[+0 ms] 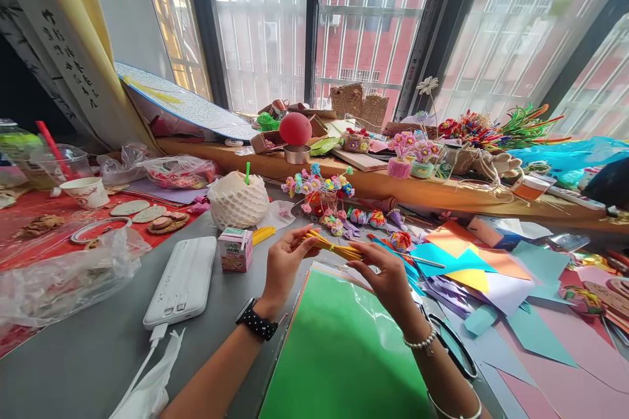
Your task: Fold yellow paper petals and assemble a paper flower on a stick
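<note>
Between my hands is a slim bundle of thin yellow strips (pixel 335 247), bound near its middle by a small yellow-green tie; I cannot tell what the strips are made of. My left hand (pixel 285 263) pinches the bundle's left end between thumb and fingers. The right end is pinched by my right hand (pixel 386 272). Both hands are held over the top part of a glossy green sheet (pixel 344 347). Just beyond them stand small colourful flowers (pixel 322 190) in a cluster. A folded yellow piece (pixel 264 234) lies to the left of my left hand.
On the left are a white power bank (pixel 181 278) with a cable, a pink drink carton (pixel 236 250) and a net-wrapped coconut (pixel 239 200) with a green straw. Coloured paper (pixel 540 334) and scissors (pixel 452 344) lie right. A crowded wooden sill (pixel 373 175) runs behind.
</note>
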Demonstrator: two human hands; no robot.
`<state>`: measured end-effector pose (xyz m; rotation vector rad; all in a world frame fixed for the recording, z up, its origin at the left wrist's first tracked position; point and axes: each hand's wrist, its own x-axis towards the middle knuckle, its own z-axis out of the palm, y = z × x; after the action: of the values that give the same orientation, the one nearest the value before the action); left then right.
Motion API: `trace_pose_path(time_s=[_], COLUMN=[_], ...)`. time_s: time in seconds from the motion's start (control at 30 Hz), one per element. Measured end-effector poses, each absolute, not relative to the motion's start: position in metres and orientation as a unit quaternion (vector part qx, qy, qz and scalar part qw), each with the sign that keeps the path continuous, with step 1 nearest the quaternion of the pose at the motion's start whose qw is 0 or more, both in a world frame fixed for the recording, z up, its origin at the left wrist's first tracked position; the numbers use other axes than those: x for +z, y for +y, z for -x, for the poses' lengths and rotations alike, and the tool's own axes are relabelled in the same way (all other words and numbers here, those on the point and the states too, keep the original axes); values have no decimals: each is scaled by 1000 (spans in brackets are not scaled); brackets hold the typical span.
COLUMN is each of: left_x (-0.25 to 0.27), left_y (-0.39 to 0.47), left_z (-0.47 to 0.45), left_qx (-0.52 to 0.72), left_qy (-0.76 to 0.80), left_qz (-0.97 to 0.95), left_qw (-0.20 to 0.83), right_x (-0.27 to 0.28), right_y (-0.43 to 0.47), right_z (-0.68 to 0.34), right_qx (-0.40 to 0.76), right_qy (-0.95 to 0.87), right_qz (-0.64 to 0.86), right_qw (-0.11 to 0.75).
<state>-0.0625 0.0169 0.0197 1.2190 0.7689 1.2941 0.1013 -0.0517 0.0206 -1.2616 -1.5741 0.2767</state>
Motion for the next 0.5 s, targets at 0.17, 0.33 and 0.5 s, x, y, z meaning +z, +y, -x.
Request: trace_pose_path(time_s=[0.17, 0.33, 0.5], left_x=[20, 24, 26], left_y=[16, 16, 18], left_z=[61, 62, 68], left_qx=[535, 515, 501], left_qy=[312, 297, 273], left_qz=[-531, -561, -642], left_qw=[578, 577, 512], right_x=[20, 13, 14], right_y=[-50, -48, -48], right_z=[-102, -106, -112], right_qx=[96, 110, 149], right_qy=[-653, -632, -623], right_qz=[531, 544, 531], right_qw=[532, 541, 554])
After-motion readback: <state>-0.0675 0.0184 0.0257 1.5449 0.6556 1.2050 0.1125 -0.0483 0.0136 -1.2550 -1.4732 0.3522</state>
